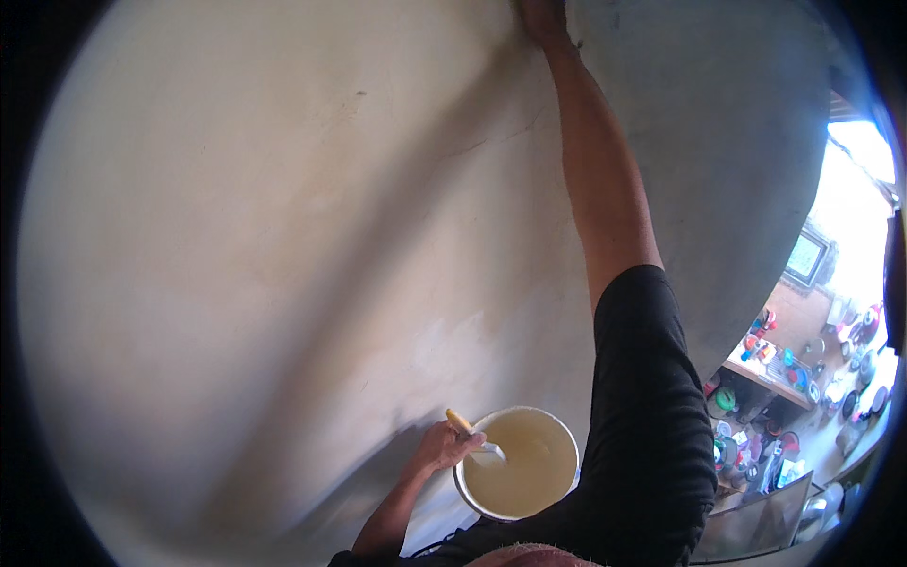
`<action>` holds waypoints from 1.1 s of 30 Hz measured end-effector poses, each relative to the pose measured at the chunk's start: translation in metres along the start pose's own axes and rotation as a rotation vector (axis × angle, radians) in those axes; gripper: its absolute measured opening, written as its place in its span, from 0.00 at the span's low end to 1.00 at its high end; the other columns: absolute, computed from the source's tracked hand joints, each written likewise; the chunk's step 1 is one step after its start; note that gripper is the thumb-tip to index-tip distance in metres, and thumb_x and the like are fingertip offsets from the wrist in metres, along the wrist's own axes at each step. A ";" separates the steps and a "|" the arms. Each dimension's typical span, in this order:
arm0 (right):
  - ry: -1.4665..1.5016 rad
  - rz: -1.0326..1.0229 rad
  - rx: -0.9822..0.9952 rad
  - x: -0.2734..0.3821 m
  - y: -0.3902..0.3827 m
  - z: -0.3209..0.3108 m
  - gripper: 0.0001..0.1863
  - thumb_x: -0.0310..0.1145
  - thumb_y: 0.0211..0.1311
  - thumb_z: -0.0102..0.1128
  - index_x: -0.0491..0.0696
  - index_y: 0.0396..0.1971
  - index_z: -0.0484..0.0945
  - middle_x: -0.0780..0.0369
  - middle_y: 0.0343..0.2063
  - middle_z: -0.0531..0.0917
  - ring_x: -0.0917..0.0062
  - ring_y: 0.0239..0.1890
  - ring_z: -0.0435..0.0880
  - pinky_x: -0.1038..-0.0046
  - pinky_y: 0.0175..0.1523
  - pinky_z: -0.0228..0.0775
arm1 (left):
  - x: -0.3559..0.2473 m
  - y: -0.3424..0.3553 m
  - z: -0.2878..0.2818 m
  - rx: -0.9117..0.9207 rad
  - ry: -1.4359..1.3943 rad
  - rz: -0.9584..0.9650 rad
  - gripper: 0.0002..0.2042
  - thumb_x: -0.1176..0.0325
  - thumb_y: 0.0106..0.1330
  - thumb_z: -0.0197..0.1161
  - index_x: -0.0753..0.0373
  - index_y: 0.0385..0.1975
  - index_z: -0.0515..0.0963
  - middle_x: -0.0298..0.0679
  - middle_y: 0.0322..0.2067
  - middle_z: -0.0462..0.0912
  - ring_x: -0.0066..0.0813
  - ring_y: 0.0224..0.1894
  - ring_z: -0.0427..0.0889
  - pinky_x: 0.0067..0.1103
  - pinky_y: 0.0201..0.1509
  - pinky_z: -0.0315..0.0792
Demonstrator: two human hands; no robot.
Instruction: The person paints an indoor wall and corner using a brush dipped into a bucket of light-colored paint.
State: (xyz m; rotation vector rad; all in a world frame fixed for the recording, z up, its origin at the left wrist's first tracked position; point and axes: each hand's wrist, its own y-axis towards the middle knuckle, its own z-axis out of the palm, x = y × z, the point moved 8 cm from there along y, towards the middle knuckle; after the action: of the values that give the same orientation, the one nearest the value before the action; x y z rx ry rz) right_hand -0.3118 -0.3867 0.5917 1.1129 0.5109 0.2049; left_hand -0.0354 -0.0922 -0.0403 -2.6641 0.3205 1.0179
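My left hand grips a brush with a yellow handle, its lower end inside a round white bucket of pale cream liquid at the bottom centre. My right arm stretches up along a plain pale wall that fills most of the view, casting a long shadow on it. My right hand is at the top edge against the wall, partly cut off, so its fingers cannot be made out.
Far right, beyond the curved wall edge, a bright room below holds a counter crowded with colourful containers, several pots and dishes, a framed opening and a translucent panel near the bottom.
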 end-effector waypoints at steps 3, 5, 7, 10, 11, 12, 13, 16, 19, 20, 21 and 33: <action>0.295 0.538 -0.035 -0.013 -0.029 0.005 0.33 0.47 0.76 0.43 0.33 0.66 0.62 0.37 0.64 0.68 0.44 0.68 0.64 0.52 0.76 0.47 | 0.012 0.001 0.003 -0.037 -0.029 -0.002 0.29 0.34 0.60 0.61 0.58 0.35 0.87 0.45 0.31 0.88 0.43 0.39 0.87 0.35 0.44 0.78; -0.037 0.329 0.008 -0.004 -0.047 -0.013 0.31 0.45 0.76 0.44 0.32 0.64 0.63 0.38 0.62 0.71 0.45 0.67 0.67 0.53 0.73 0.56 | 0.001 0.007 0.005 -0.011 -0.052 0.041 0.29 0.34 0.60 0.60 0.58 0.35 0.87 0.45 0.31 0.88 0.42 0.39 0.87 0.35 0.43 0.78; -0.091 0.328 0.099 0.013 -0.068 -0.025 0.31 0.44 0.77 0.41 0.33 0.67 0.60 0.40 0.65 0.65 0.47 0.70 0.61 0.54 0.74 0.52 | -0.003 0.006 0.005 -0.023 -0.063 0.077 0.30 0.34 0.60 0.60 0.59 0.35 0.87 0.45 0.30 0.87 0.42 0.38 0.87 0.34 0.43 0.78; 0.145 0.569 0.272 0.063 -0.136 -0.055 0.34 0.46 0.78 0.34 0.36 0.72 0.52 0.43 0.74 0.50 0.51 0.77 0.45 0.57 0.79 0.33 | -0.002 -0.001 -0.003 -0.039 -0.010 0.037 0.29 0.35 0.61 0.59 0.60 0.34 0.87 0.46 0.28 0.87 0.44 0.38 0.87 0.35 0.43 0.78; 0.153 0.579 0.303 0.071 -0.153 -0.067 0.35 0.47 0.78 0.34 0.35 0.72 0.49 0.44 0.75 0.48 0.51 0.77 0.43 0.58 0.80 0.31 | -0.012 0.000 -0.006 -0.072 -0.011 0.067 0.29 0.35 0.61 0.59 0.60 0.32 0.87 0.48 0.27 0.86 0.46 0.36 0.87 0.37 0.42 0.78; 0.160 0.592 0.331 0.076 -0.170 -0.081 0.37 0.49 0.78 0.34 0.34 0.73 0.47 0.44 0.75 0.46 0.52 0.78 0.41 0.59 0.80 0.28 | -0.021 0.001 -0.008 -0.063 -0.002 0.089 0.29 0.36 0.61 0.59 0.60 0.31 0.87 0.48 0.27 0.86 0.46 0.35 0.87 0.37 0.42 0.78; 0.228 0.671 0.377 0.090 -0.190 -0.097 0.39 0.51 0.77 0.34 0.34 0.73 0.45 0.45 0.75 0.45 0.52 0.78 0.41 0.59 0.80 0.28 | -0.025 0.001 -0.011 -0.056 0.010 0.100 0.29 0.36 0.61 0.59 0.61 0.31 0.87 0.48 0.26 0.86 0.46 0.34 0.87 0.37 0.42 0.78; 0.386 0.852 0.552 0.139 -0.259 -0.145 0.42 0.55 0.77 0.32 0.37 0.74 0.41 0.46 0.76 0.41 0.55 0.79 0.38 0.62 0.80 0.28 | -0.017 -0.001 -0.008 -0.060 0.056 0.098 0.27 0.39 0.60 0.62 0.62 0.31 0.87 0.49 0.25 0.85 0.46 0.33 0.87 0.37 0.40 0.78; 0.408 0.947 0.840 0.164 -0.302 -0.190 0.43 0.57 0.76 0.33 0.38 0.75 0.41 0.47 0.76 0.41 0.59 0.79 0.37 0.65 0.80 0.29 | -0.021 -0.005 -0.017 -0.042 -0.019 0.046 0.25 0.42 0.59 0.64 0.63 0.32 0.87 0.49 0.27 0.86 0.44 0.35 0.87 0.36 0.42 0.78; 0.392 1.033 0.905 0.162 -0.310 -0.203 0.44 0.58 0.75 0.34 0.38 0.75 0.41 0.48 0.76 0.40 0.61 0.79 0.37 0.66 0.80 0.29 | -0.021 -0.006 -0.017 -0.041 -0.021 0.044 0.25 0.42 0.59 0.64 0.63 0.33 0.87 0.49 0.28 0.86 0.44 0.35 0.87 0.36 0.43 0.77; 0.379 1.119 0.972 0.163 -0.317 -0.208 0.44 0.58 0.75 0.34 0.38 0.75 0.40 0.48 0.77 0.40 0.62 0.79 0.36 0.67 0.80 0.29 | -0.019 -0.007 -0.018 -0.042 -0.024 0.038 0.25 0.42 0.59 0.64 0.63 0.33 0.87 0.49 0.28 0.86 0.44 0.36 0.87 0.36 0.43 0.77; 0.405 1.265 0.548 0.150 -0.275 -0.184 0.42 0.58 0.71 0.44 0.39 0.72 0.57 0.47 0.73 0.56 0.60 0.76 0.55 0.69 0.78 0.42 | -0.032 0.003 -0.015 -0.030 0.010 0.095 0.27 0.41 0.60 0.61 0.65 0.30 0.85 0.52 0.28 0.86 0.48 0.36 0.87 0.38 0.43 0.78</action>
State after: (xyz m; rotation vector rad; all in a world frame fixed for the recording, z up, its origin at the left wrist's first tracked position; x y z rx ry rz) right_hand -0.2976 -0.2990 0.2402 1.8315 0.1352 1.4803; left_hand -0.0497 -0.0963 -0.0082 -2.7042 0.4420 1.0447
